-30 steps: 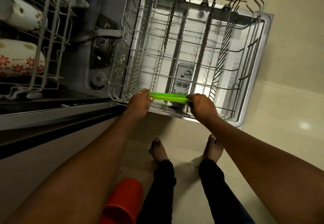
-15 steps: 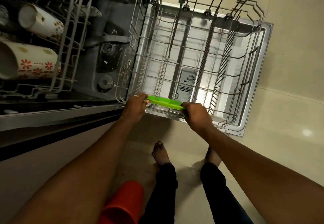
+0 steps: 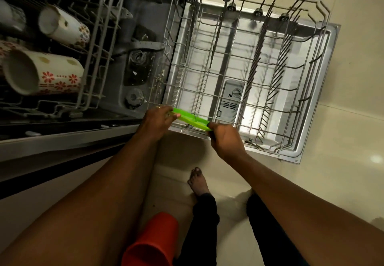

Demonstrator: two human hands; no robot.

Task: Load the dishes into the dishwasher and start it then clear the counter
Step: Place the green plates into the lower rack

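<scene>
While the left hand (image 3: 159, 118) and right hand (image 3: 225, 141) each pinch an end, the green plate (image 3: 190, 118) sits at the lower rack's (image 3: 245, 62) near edge.

A person leans forward with both bare arms stretched down and ahead. The left forearm (image 3: 116, 182) rises from the lower left, and the right forearm (image 3: 291, 186) comes in from the lower right. They converge so the hands sit near each other. The left hand (image 3: 158, 118) and right hand (image 3: 225, 141) each grip one end of a green plate (image 3: 191, 119), which is held between them. The left hand's fingers curl round its end, and a ring (image 3: 158, 107) shows on one finger. The right hand is seen from the back, its fingers curled under and hidden. Below are dark trouser legs (image 3: 204, 224) and one bare foot (image 3: 197, 182). The other foot is hidden behind the right arm.
</scene>
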